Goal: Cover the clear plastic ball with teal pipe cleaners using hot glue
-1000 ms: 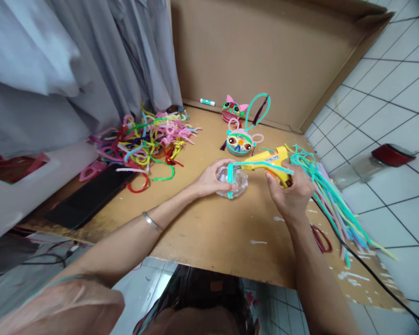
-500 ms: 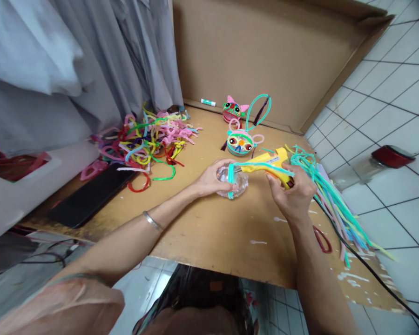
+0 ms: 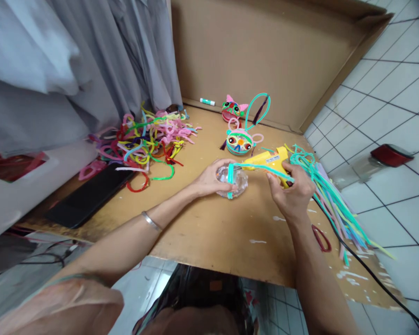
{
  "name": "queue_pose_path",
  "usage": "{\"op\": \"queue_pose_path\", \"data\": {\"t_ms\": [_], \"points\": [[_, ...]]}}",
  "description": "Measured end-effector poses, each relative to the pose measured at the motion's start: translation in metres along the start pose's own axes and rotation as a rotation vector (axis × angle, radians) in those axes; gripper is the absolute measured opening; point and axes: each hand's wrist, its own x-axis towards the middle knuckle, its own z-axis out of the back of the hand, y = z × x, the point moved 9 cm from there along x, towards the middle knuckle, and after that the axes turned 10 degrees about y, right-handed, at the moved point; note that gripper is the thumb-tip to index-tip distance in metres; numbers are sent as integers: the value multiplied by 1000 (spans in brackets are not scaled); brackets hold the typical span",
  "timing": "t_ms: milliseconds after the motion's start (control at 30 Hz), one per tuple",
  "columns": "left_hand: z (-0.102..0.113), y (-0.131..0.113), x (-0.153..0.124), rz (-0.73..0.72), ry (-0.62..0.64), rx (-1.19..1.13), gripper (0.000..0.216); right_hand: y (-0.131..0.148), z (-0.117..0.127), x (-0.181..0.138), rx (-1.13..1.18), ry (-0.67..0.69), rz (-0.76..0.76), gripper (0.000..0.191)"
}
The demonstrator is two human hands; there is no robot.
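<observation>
My left hand is closed around the left side of a clear, rounded plastic piece. A turquoise pipe cleaner runs down across the plastic, and its free length stretches right toward my other hand. In my right hand is a yellow glue gun, its tip pointing left at the plastic piece by the pipe cleaner's upper bend. The exact contact of the nozzle is hidden behind the strand. The strand's far end lies by my right fingers; whether they grip it too, I cannot tell.
Behind stand two decorated animal-face crafts and a glue stick. Curled pipe cleaners heap at left beside a black phone-like slab. Straight pipe cleaners, red-handled scissors, a black cord and a red-lidded jar are at right.
Very little differs. The glue gun and my right hand have tilted or shifted slightly, while my left hand keeps its hold on the plastic piece. The whole view has moved a touch.
</observation>
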Motion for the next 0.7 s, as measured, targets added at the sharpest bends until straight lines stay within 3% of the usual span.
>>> {"op": "queue_pose_path", "data": {"t_ms": [200,367,500,600,700], "points": [[1,3,1,25,-3,-53,82,-19,-5,-2,33,-26,-138,34],[1,1,0,25,-4,-56,82,-77,-24,-15,128,-64,-466,41],[3,4,-1,53,-21,-41,84,-125,-50,-38,28,109,-768,49],[6,4,-1,55,-44,-6,82,-140,-64,-53,-64,228,-833,51],[6,2,-1,41,-42,21,79,-141,-69,-58,-171,264,-806,47]]}}
